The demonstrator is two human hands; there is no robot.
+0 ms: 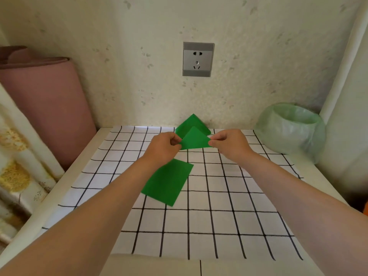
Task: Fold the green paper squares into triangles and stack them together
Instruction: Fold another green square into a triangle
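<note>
Left fingertips [176, 140] pinch the left corner of a folded green triangle [194, 140]. Right fingertips [212, 143] pinch its right corner. Left hand [163, 146] and right hand [229, 144] are level, both clenched on the paper. The triangle is stretched between them, apex toward the far wall. Cannot tell whether it touches the surface.

Just beyond it, at the foot of the wall, is a pile of finished triangles [189, 123], partly hidden by the held one. On the near side, under the left wrist, lies one flat green square [168, 182], not yet folded.

Judgement: the held piece looks bound for the pile, and one square is left to fold.

Risks:
- Thin paper may spring open when released if the crease is soft.
- Setting it down askew would leave the edges mismatched, and a nudge could slide the pile against the wall.
- The left forearm passes over the loose square, so a drag of the wrist could shift or crumple it.

Surface: a white sheet with a black grid [219, 196], lying over a pale table [89, 150].

Room:
- Speckled wall with a grey socket [198, 59] above the pile.
- Bin lined with a pale green bag [290, 130] at far right.
- Pink roll [45, 100] at far left.
- Patterned cloth [14, 176] at near left.
</note>
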